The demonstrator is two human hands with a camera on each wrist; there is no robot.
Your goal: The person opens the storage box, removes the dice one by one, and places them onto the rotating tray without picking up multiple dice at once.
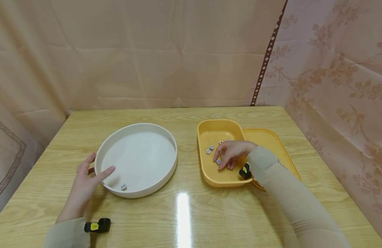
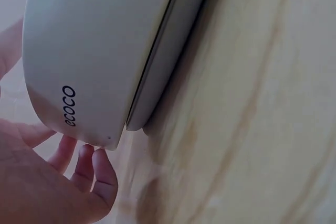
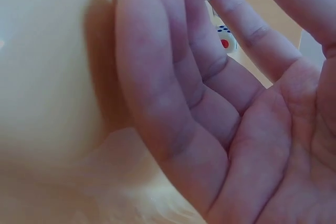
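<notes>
My left hand point(image 1: 85, 179) holds the near left side of a round white tray point(image 1: 141, 151). Its thumb lies over the rim, and the other fingers touch the outer wall, which bears the lettering "ecoco" in the left wrist view. One white die point(image 1: 124, 187) with blue pips lies in the tray by the near rim. Inside a yellow rectangular box point(image 1: 223, 182) is my right hand point(image 1: 232, 153), pinching a blue-pipped die point(image 1: 218, 162) between thumb and forefinger. In the right wrist view its other fingers point(image 3: 152, 72) curl beside the die; the exact contact is partly hidden.
More dice, including a white die point(image 1: 208, 151) and a red-pipped die point(image 1: 221, 142), lie in the box. A yellow lid point(image 1: 268, 144) lies to the box's right, partly behind it. Everything rests on a wood-grain table point(image 1: 141, 220) with a curtain point(image 1: 153, 62) behind.
</notes>
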